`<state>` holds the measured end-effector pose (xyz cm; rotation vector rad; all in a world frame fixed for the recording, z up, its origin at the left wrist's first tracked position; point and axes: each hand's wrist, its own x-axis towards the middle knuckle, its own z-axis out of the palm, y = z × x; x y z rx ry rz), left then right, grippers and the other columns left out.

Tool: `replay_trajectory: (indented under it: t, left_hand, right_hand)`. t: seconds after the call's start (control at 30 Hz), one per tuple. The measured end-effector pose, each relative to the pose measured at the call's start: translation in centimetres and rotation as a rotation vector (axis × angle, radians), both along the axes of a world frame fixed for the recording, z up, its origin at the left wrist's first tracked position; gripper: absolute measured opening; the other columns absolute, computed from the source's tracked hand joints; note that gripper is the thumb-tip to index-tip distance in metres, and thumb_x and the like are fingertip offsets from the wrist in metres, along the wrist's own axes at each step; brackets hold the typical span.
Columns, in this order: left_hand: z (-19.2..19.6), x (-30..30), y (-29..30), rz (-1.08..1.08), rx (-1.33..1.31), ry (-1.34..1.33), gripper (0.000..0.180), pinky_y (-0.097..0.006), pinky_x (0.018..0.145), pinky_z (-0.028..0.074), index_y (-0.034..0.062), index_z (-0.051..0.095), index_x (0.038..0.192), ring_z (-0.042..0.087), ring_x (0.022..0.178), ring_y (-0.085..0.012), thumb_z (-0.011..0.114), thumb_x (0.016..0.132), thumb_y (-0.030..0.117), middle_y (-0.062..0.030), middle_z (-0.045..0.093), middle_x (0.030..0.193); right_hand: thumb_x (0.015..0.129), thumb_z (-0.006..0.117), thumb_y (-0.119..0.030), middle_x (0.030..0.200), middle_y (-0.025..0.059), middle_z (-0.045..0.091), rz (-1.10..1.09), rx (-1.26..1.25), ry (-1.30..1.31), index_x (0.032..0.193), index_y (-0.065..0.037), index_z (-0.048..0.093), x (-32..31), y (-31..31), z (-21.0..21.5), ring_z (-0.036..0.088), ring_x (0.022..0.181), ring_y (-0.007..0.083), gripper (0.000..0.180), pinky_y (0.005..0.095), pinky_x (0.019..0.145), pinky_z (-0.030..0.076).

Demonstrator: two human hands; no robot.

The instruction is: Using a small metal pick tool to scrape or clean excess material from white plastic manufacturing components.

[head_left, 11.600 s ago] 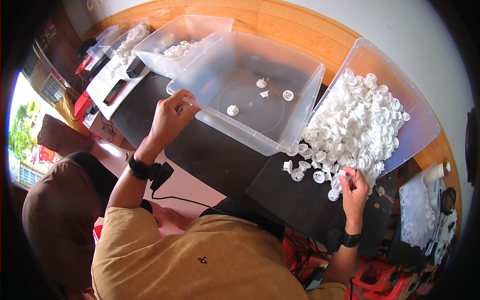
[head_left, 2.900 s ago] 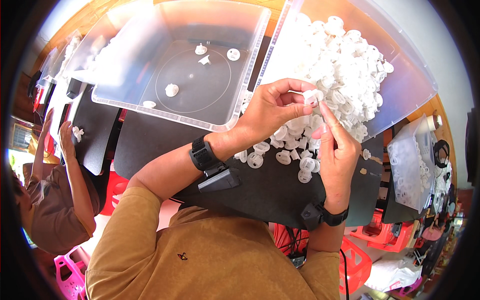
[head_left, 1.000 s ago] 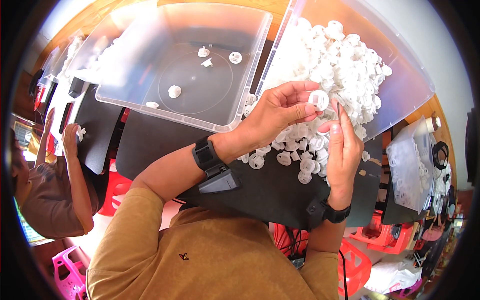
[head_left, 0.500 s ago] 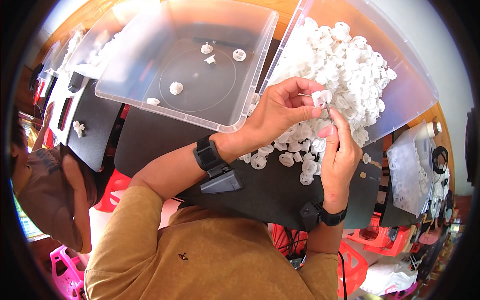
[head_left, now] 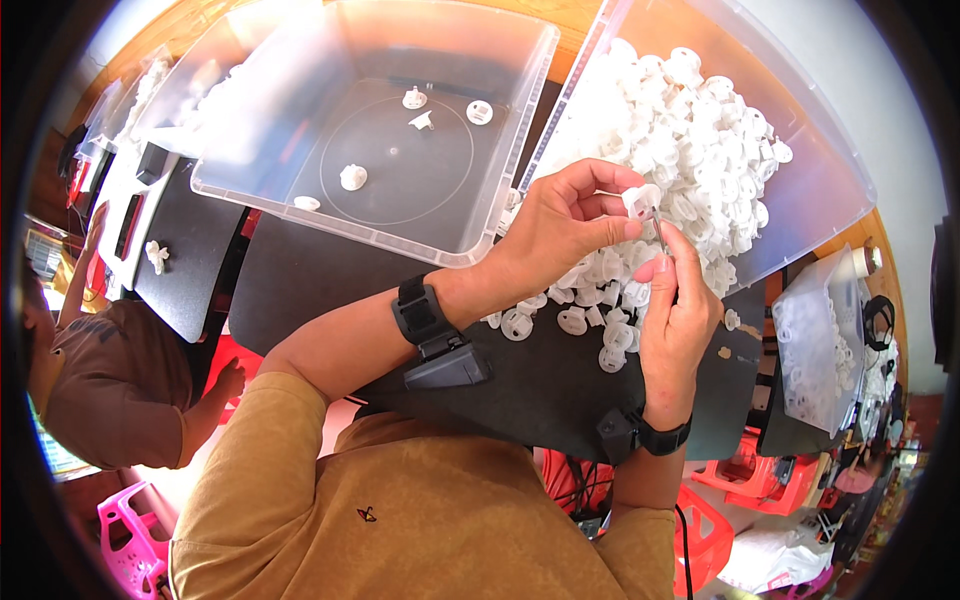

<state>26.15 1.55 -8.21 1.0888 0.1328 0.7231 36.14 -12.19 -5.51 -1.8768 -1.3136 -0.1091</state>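
Observation:
Between thumb and fingers, my left hand [head_left: 575, 208] pinches a small round white plastic part [head_left: 641, 201] above a heap of similar pieces. My right hand [head_left: 676, 300] is closed on a thin metal tool [head_left: 659, 234], whose tip meets the part; its exact kind I cannot make out. Beyond both hands, a big heap of white plastic parts [head_left: 690, 130] fills a clear bin tipped toward me and spills onto the black table [head_left: 440, 385].
At the left stands a clear plastic bin [head_left: 380, 235] with several white parts inside. A smaller clear bin [head_left: 800, 350] of white pieces is at the right. A co-worker [head_left: 120, 370] sits on the far left. Red stools [head_left: 705, 530] are below the table.
Both hands stay nearly in place, with the part turned slightly against the tool. At the left, the co-worker's near arm has swung lower and toward me.

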Motion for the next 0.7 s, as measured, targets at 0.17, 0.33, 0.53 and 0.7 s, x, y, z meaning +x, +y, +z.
replay_trajectory:
  t: [0.17,0.33,0.53,0.7]
  left_hand:
    - [-0.1,0.0,0.0,-0.016,0.012,-0.015,0.034,-0.024,0.085,0.052,0.0038,0.057,0.116,0.062,0.096,-0.0078,0.071,0.086,0.0,-0.0024,0.064,0.106]
    - [0.0,0.1,-0.2,-0.017,-0.011,-0.058,0.032,-0.023,0.084,0.052,0.0046,0.057,0.114,0.062,0.096,-0.0076,0.071,0.085,-0.002,-0.0024,0.065,0.105]
    - [-0.4,0.4,-0.2,0.013,0.005,-0.055,0.031,-0.024,0.084,0.052,0.0047,0.056,0.113,0.063,0.096,-0.0099,0.071,0.086,-0.001,-0.0046,0.065,0.105]
    - [-0.9,0.7,-0.2,0.022,0.03,-0.053,0.03,-0.027,0.086,0.053,0.0033,0.055,0.113,0.065,0.098,-0.0132,0.07,0.087,-0.001,-0.0064,0.066,0.105]
  right_hand:
    - [0.095,0.051,-0.002,0.072,0.0135,0.065,-0.008,-0.026,-0.008,0.127,-0.006,0.06,-0.3,0.2,0.0,0.064,0.062,0.0242,0.034,0.0347,0.059,0.049]
    - [0.094,0.051,-0.002,0.071,0.0137,0.064,-0.001,-0.019,-0.016,0.126,-0.004,0.06,-0.4,0.3,-0.2,0.065,0.062,0.0257,0.033,0.0351,0.059,0.049]
    - [0.094,0.05,-0.001,0.07,0.0132,0.063,0.02,-0.004,-0.023,0.125,-0.001,0.059,-0.3,0.4,-0.7,0.064,0.061,0.025,0.032,0.0348,0.059,0.049]
    - [0.095,0.05,-0.001,0.069,0.0119,0.063,0.011,-0.016,0.057,0.125,0.0,0.059,-0.7,0.4,-1.0,0.063,0.059,0.0226,0.032,0.0335,0.058,0.049]
